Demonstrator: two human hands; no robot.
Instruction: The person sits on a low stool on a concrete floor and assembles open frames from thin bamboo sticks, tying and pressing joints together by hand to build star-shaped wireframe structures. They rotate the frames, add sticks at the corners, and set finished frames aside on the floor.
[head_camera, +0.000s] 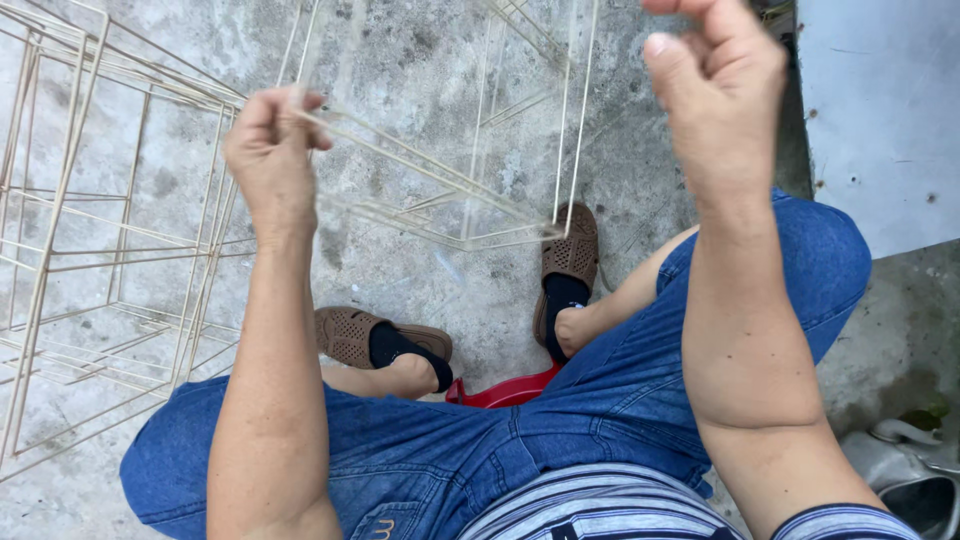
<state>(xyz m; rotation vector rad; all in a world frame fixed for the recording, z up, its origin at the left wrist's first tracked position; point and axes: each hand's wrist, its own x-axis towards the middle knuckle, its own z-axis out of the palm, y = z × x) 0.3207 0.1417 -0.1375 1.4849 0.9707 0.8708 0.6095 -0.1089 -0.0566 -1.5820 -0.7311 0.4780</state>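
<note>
While the left hand (268, 140) pinches a thin strand at a corner of the wire frame (450, 190) held up over the concrete floor (420, 60), the right hand (715, 80) is fisted, likely pulling it taut; tying looks unfinished. Frames counted: one in hand, one stack (90, 250) left; two sandals

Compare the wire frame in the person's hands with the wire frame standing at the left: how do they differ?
The held wire frame is lifted and tilted, one rod pinched in the left hand; the standing wire frame rests on the concrete floor, untouched. The held one hangs above the sandals; the standing one lies beside the left knee. The right hand is closed near the held frame's top. Both are pale thin rods forming open boxes.
</note>
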